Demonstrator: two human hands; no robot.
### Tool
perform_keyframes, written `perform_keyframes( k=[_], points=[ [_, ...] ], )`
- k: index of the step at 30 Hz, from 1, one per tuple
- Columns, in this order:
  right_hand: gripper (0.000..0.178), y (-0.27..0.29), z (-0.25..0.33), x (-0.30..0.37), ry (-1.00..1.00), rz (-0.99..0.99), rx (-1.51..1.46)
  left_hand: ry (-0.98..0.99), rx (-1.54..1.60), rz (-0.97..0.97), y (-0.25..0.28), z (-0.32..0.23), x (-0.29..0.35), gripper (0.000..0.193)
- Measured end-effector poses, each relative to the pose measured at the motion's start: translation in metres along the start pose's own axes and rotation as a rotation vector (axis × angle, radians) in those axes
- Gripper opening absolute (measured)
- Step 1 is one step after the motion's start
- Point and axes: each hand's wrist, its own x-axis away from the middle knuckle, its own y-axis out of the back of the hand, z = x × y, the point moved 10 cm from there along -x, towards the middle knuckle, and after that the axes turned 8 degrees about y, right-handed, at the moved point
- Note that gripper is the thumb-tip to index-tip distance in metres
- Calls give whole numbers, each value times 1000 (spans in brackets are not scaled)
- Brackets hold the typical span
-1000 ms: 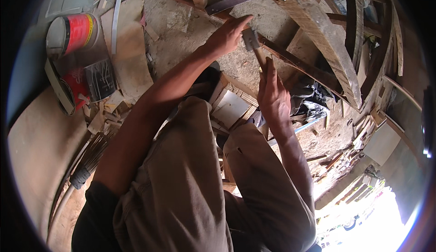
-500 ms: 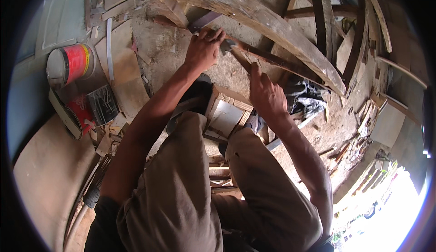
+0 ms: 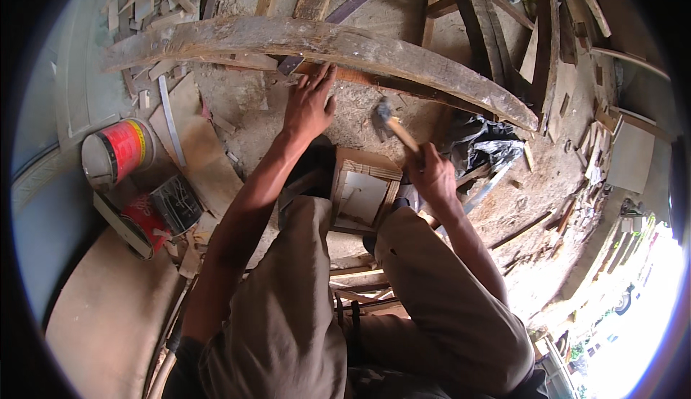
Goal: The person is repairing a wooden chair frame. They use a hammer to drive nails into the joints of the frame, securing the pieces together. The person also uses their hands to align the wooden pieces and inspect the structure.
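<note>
My right hand (image 3: pixel 433 174) is closed round the wooden handle of a hammer (image 3: pixel 403 135). Its dark metal head hangs above the floor, apart from the wood. Ahead and to the left, my left hand (image 3: pixel 308 107) rests with fingers stretched out, fingertips on a reddish-brown wooden board (image 3: pixel 353 75). That board lies partly hidden beneath a long, weathered beam (image 3: pixel 266 35) crossing in front of me. Between my knees stands a small wooden box frame (image 3: pixel 366 161) with a pale panel inside.
Upright timbers (image 3: pixel 468 25) stand at the far right, with black plastic (image 3: pixel 471 143) below them. A red-labelled can (image 3: pixel 121 153) and thin boards (image 3: pixel 209 147) lie at left. Wood scraps (image 3: pixel 565 215) litter the right floor; bright daylight enters at lower right.
The hammer has drawn back from the wood toward me, away from my left hand. My left hand's fingers have straightened along the board. The view has shifted, showing more beyond the beam.
</note>
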Motion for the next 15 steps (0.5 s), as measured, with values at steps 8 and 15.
perform_keyframes(
  k=[8, 15],
  points=[
    [38, -11, -81, 48, -110, -181, 53, -86, 230, -8, 21, -32, 8, 41],
    [23, 73, -66, 51, 25, -562, -132, -115, 309, 100, 24, -92, 1, 33]
  ],
)
